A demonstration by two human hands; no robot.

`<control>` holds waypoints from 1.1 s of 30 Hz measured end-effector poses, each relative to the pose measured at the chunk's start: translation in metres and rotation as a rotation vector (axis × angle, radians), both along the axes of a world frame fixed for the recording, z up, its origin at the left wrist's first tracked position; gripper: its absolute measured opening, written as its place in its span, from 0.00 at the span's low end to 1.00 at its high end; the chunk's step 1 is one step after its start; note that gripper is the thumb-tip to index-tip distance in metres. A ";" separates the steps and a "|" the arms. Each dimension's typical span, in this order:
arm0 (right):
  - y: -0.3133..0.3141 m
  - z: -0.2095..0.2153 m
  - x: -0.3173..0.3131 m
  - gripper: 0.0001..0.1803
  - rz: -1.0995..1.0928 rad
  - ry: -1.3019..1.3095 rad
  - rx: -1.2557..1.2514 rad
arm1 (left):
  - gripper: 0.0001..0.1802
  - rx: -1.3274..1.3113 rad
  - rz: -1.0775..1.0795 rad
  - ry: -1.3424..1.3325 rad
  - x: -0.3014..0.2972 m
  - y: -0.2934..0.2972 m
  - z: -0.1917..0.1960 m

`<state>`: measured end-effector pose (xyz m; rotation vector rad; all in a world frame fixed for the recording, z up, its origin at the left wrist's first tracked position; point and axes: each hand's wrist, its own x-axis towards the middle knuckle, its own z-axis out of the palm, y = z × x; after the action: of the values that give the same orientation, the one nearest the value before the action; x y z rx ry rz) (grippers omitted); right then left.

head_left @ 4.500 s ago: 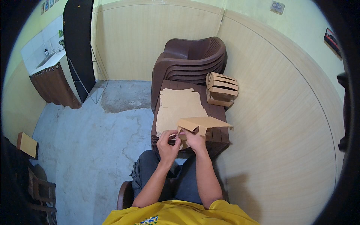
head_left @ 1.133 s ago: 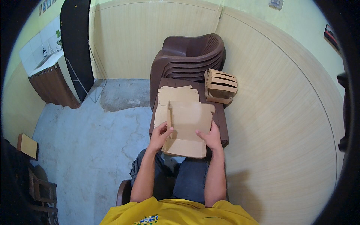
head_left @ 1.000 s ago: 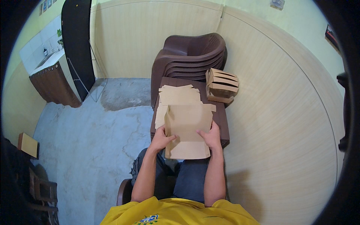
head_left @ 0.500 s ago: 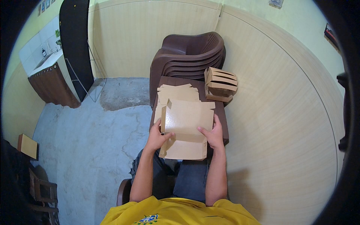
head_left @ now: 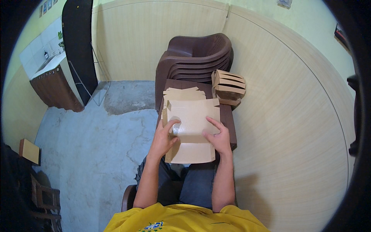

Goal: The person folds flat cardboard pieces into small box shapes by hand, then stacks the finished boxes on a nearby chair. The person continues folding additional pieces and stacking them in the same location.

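A partly folded brown cardboard box [head_left: 193,116] lies in front of me, its inner side up, with small side flaps raised and a crease across its middle. The panel nearest me reaches past the table edge over my lap. At its left side is my left hand [head_left: 164,139], thumb and index finger spread over the inner surface near the crease. My right hand [head_left: 220,138] is at the opposite side, index finger stretched out and thumb apart above the panel. Beneath the box, flat cardboard blanks [head_left: 185,93] stick out at the far side.
The brown table [head_left: 228,129] carries all this. Folded cardboard boxes [head_left: 228,87] are stacked at its far right corner, beside the wall. Stacked brown plastic chairs [head_left: 193,58] stand behind the table. At the far left are a sink counter [head_left: 54,63] and a black door panel [head_left: 79,42].
Both hands have loosened from the box's side edges, and their index fingers have come over its inner surface. The left side flap leans further outward.
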<state>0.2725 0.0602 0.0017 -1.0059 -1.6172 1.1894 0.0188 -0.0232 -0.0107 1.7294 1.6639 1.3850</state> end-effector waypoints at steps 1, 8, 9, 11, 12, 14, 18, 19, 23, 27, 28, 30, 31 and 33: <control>-0.005 0.008 -0.002 0.40 -0.015 -0.134 0.131 | 0.42 0.005 0.002 -0.008 0.000 0.000 0.003; -0.020 0.034 -0.011 0.42 -0.121 -0.489 0.337 | 0.40 0.018 -0.033 0.040 0.000 -0.001 0.007; -0.018 0.034 -0.010 0.40 -0.130 -0.496 0.320 | 0.39 0.025 -0.035 0.057 0.000 -0.001 0.007; -0.017 0.032 -0.007 0.34 -0.148 -0.543 0.273 | 0.35 0.057 -0.028 0.077 0.001 -0.001 0.006; -0.016 0.031 -0.006 0.31 -0.161 -0.569 0.237 | 0.33 0.070 -0.027 0.086 0.001 -0.001 0.005; -0.015 0.027 -0.005 0.25 -0.173 -0.499 0.304 | 0.29 0.063 -0.029 0.043 0.000 0.000 0.004; -0.016 0.021 -0.008 0.19 -0.194 -0.480 0.293 | 0.24 -0.064 -0.030 -0.013 -0.001 0.002 0.000; -0.016 0.021 -0.008 0.18 -0.198 -0.503 0.365 | 0.23 -0.034 -0.006 0.039 0.000 0.003 -0.002; -0.018 0.023 -0.009 0.14 -0.206 -0.610 0.518 | 0.18 0.042 0.056 0.143 0.002 0.004 -0.008; -0.019 0.029 -0.005 0.11 -0.129 -0.747 0.628 | 0.13 -0.032 -0.004 0.198 -0.004 0.004 -0.006; -0.018 0.031 -0.005 0.09 -0.099 -0.758 0.632 | 0.12 -0.012 -0.036 0.227 -0.006 0.004 -0.004; -0.017 0.035 -0.006 0.06 -0.037 -0.804 0.601 | 0.11 0.029 -0.100 0.287 -0.010 0.005 -0.001; -0.018 0.036 -0.008 0.07 -0.057 -0.783 0.631 | 0.11 0.042 -0.093 0.276 -0.010 0.004 0.001; -0.021 0.037 -0.011 0.07 -0.102 -0.819 0.571 | 0.11 0.057 -0.076 0.258 -0.007 0.003 0.003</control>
<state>0.2615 0.0388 0.0391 -1.2324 -2.3037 0.1665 0.0115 -0.0202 -0.0076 2.0552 1.6811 1.2281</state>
